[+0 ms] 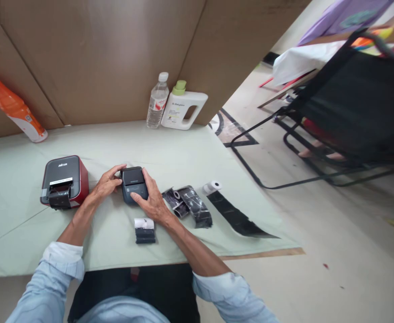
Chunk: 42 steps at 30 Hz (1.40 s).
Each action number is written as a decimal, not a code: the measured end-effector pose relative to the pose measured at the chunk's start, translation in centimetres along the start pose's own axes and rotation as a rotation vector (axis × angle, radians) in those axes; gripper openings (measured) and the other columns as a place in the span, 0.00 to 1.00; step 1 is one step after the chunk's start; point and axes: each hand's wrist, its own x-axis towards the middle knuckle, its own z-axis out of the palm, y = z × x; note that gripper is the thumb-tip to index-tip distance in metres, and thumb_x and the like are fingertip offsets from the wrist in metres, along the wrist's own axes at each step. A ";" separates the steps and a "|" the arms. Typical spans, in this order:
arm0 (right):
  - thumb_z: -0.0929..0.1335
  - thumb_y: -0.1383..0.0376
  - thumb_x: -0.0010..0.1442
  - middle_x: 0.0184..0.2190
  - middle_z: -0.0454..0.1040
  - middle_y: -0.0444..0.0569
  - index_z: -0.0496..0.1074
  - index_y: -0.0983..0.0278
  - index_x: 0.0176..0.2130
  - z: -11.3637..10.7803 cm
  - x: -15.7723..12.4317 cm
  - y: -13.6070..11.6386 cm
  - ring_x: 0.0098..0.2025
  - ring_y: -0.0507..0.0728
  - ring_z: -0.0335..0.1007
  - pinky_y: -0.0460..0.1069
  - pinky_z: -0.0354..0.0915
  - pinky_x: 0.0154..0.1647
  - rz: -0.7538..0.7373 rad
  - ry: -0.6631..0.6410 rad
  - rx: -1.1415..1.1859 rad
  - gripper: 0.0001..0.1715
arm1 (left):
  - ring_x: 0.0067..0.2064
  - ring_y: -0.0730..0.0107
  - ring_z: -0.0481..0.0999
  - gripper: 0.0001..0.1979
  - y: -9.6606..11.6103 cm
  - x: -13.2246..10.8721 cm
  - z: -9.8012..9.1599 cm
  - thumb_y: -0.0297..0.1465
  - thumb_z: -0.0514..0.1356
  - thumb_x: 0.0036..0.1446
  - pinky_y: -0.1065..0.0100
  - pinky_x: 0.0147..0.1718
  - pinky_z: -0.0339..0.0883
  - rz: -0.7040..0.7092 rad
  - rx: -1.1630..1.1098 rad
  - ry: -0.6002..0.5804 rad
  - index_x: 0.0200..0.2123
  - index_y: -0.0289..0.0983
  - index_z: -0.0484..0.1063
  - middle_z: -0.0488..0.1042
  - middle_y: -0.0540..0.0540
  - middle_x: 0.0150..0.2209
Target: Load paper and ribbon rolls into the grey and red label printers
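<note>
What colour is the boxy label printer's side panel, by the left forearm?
The side panel is red; head view shows it.

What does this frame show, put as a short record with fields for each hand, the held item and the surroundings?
Left hand: touching the device's left edge
Right hand: gripping the right side, thumb on its face
Held item: small dark device; unclear whether lifted
Left: black-and-red machine
Right: crumpled dark strips, white roll, long black strip
Between forearms: white-and-dark bundle
Back: orange bottle, clear bottle, white jug with green cap
Surface: pale green cloth
</note>
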 end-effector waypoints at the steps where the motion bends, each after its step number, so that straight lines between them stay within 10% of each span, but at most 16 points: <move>1: 0.71 0.52 0.66 0.78 0.52 0.60 0.42 0.59 0.79 0.0 0.0 0.0 0.79 0.69 0.49 0.71 0.50 0.78 -0.005 0.004 -0.002 0.56 | 0.33 0.71 0.73 0.34 0.0 -0.1 -0.2 0.29 0.62 0.51 0.70 0.29 0.71 0.020 0.010 -0.027 0.64 0.42 0.75 0.77 0.42 0.59; 7: 0.71 0.54 0.69 0.77 0.54 0.59 0.52 0.56 0.77 -3.3 -1.3 -2.5 0.78 0.68 0.50 0.69 0.53 0.77 -0.108 -0.026 -0.049 0.46 | 0.47 0.60 0.76 0.34 -0.6 -0.2 -1.3 0.39 0.71 0.52 0.62 0.46 0.74 0.206 0.110 -0.120 0.63 0.42 0.75 0.74 0.40 0.62; 13: 0.80 0.56 0.60 0.72 0.63 0.59 0.62 0.54 0.72 -7.9 -5.7 -5.8 0.73 0.70 0.61 0.68 0.66 0.70 -0.219 -0.339 -0.216 0.49 | 0.60 0.48 0.75 0.35 -0.7 0.0 -1.1 0.45 0.73 0.52 0.52 0.57 0.73 0.258 0.116 -0.120 0.62 0.40 0.75 0.71 0.36 0.65; 25: 0.83 0.65 0.52 0.59 0.74 0.61 0.66 0.61 0.66 -6.5 -7.1 -6.1 0.60 0.71 0.73 0.67 0.75 0.60 -0.209 -0.459 -0.468 0.49 | 0.64 0.46 0.73 0.30 0.7 -0.7 0.1 0.44 0.65 0.60 0.50 0.59 0.73 0.238 0.203 -0.031 0.62 0.37 0.73 0.74 0.36 0.63; 42: 0.70 0.73 0.66 0.48 0.83 0.54 0.79 0.60 0.51 -5.7 -7.0 -4.4 0.51 0.63 0.80 0.58 0.75 0.54 -0.200 -0.286 -0.346 0.16 | 0.65 0.49 0.72 0.31 -0.2 -0.2 0.0 0.45 0.65 0.63 0.52 0.64 0.69 0.428 0.354 -0.097 0.65 0.40 0.71 0.72 0.36 0.65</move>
